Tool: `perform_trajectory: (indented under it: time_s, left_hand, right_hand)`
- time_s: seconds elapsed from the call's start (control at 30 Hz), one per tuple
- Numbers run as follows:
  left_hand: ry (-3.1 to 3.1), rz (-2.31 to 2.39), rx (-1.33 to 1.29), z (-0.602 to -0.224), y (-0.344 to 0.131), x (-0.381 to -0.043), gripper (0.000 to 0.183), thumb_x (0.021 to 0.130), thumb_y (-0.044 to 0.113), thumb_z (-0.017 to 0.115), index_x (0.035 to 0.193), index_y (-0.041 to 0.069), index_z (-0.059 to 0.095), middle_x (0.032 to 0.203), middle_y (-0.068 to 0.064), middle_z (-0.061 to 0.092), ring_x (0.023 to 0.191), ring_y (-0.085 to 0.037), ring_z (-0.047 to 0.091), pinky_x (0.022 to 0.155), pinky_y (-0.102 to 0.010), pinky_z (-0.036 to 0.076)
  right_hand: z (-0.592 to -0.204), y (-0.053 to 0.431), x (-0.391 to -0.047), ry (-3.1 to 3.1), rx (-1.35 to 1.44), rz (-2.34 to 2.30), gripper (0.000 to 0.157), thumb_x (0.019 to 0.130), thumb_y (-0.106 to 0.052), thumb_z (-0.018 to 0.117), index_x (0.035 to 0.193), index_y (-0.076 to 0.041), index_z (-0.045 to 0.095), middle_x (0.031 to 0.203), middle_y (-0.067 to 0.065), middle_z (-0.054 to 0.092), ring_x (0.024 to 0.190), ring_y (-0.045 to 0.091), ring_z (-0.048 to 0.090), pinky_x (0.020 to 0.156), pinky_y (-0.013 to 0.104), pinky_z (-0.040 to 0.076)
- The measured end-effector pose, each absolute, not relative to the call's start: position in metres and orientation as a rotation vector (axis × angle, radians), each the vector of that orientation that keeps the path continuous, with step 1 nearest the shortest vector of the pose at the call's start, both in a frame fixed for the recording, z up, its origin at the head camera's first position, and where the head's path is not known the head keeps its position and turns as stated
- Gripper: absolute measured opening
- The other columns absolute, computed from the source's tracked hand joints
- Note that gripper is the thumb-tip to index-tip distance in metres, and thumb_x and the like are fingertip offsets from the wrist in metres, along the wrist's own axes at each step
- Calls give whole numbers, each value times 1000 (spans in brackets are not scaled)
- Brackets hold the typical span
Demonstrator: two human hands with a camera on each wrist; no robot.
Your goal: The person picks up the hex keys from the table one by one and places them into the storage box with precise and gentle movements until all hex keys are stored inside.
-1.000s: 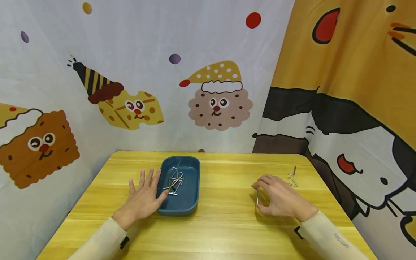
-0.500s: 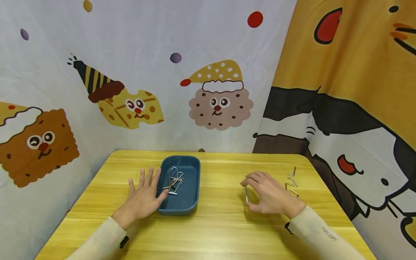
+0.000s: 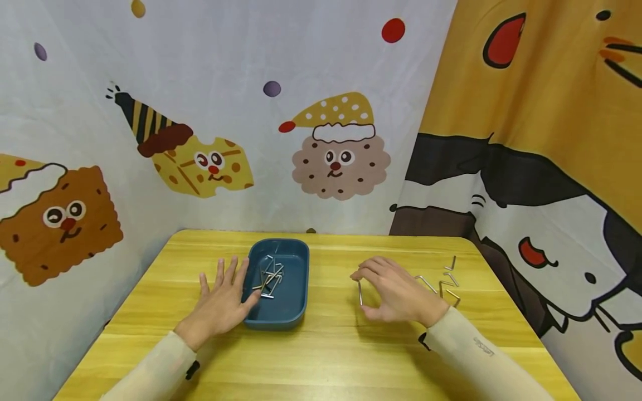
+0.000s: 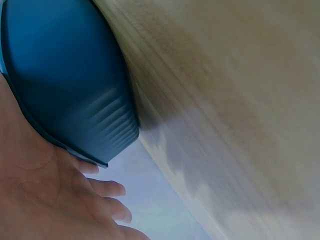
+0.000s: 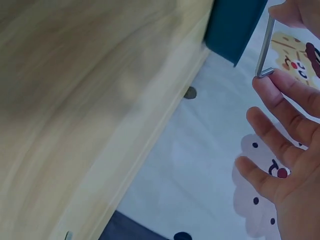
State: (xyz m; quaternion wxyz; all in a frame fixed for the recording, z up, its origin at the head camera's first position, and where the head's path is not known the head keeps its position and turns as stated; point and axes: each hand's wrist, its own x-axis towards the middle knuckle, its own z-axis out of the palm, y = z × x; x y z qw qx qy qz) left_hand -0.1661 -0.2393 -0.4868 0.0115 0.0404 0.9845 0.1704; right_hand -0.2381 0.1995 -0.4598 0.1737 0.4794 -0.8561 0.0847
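A hex key (image 3: 360,293) is pinched between the thumb and fingertips of my right hand (image 3: 398,292), above the middle right of the table. In the right wrist view that hex key (image 5: 265,47) shows its long arm at the thumb and its short bent end at the fingertips. My left hand (image 3: 218,309) rests against the left side of a dark blue tray (image 3: 291,298), fingers extended and thumb over the rim. Several hex keys (image 3: 271,279) lie crossed in a pile inside the tray. From the left wrist, the tray's outer wall (image 4: 60,65) shows beside the palm.
Several loose hex keys (image 3: 450,280) lie on the wooden table (image 3: 326,362) at the right, partly behind my right hand. A printed cartoon curtain (image 3: 225,55) hangs behind the table's back edge.
My right hand has carried the hex key leftward towards the tray, uncovering more of the loose hex keys on the right. The left hand stays at the tray.
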Motion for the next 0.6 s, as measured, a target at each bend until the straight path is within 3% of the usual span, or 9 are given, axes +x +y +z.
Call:
perform_trajectory:
  time_s: [0.6]
  left_hand:
    - [3068,520,115,-488,-239,-167,95,118,59,57,188,9,17,195,-29,10,180,-62,-4,131,-97,-6]
  right_hand:
    - [-453,165,-246,-2417,1425,292,58,87,-42,97,136,-18,79,136,-2,79,135,26,73,120,53,61]
